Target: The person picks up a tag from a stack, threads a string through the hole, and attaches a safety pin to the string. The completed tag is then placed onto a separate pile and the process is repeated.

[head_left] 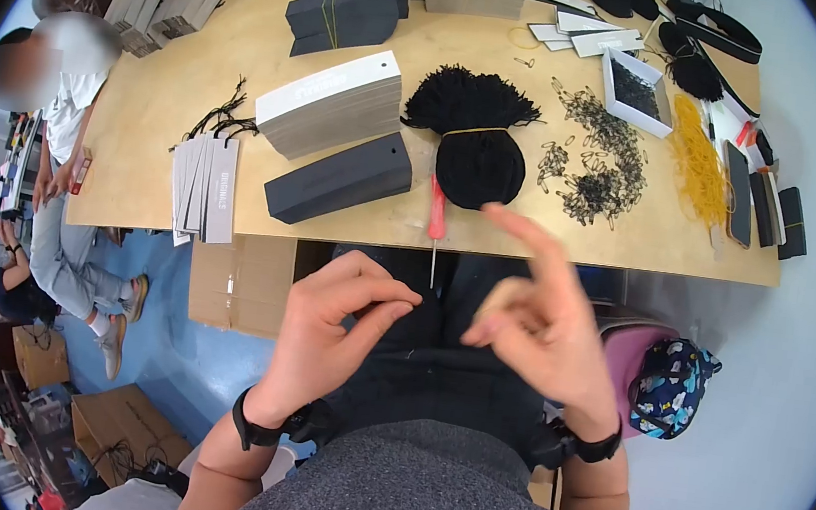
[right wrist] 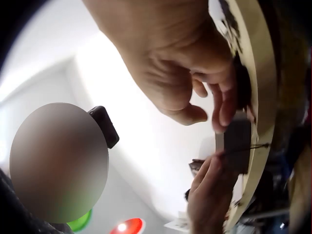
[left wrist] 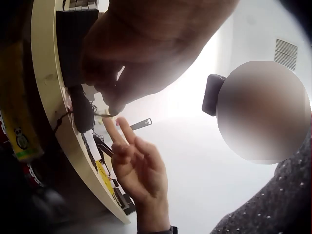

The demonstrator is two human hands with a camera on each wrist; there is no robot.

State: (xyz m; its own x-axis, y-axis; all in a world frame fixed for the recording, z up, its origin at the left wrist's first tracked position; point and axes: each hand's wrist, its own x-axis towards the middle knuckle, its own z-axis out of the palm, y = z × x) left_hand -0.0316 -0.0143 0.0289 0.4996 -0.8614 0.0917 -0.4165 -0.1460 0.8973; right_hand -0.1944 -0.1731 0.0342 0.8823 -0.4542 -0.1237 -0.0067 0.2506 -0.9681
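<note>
My left hand (head_left: 335,322) is in front of the table edge, thumb and index finger pinching a thin black cord (right wrist: 246,148) that shows in the right wrist view. Opposite it, my right hand (head_left: 545,336) is raised with the index finger stretched out and the others loosely bent, thumb apart from them in the right wrist view. Beyond the hands lies a bundle of black cords (head_left: 479,167) tied with a yellow band. A red-handled awl (head_left: 437,216) sticks out over the edge. Small dark safety pins (head_left: 600,181) lie scattered to the right of the bundle.
White tags with black cords (head_left: 204,187) overhang the table edge. Behind are a white-topped tag stack (head_left: 329,105) and a dark tag stack (head_left: 339,179). A white box (head_left: 638,92), yellow rubber bands (head_left: 697,162) and a phone (head_left: 737,194) are at right. Another person (head_left: 72,116) sits left.
</note>
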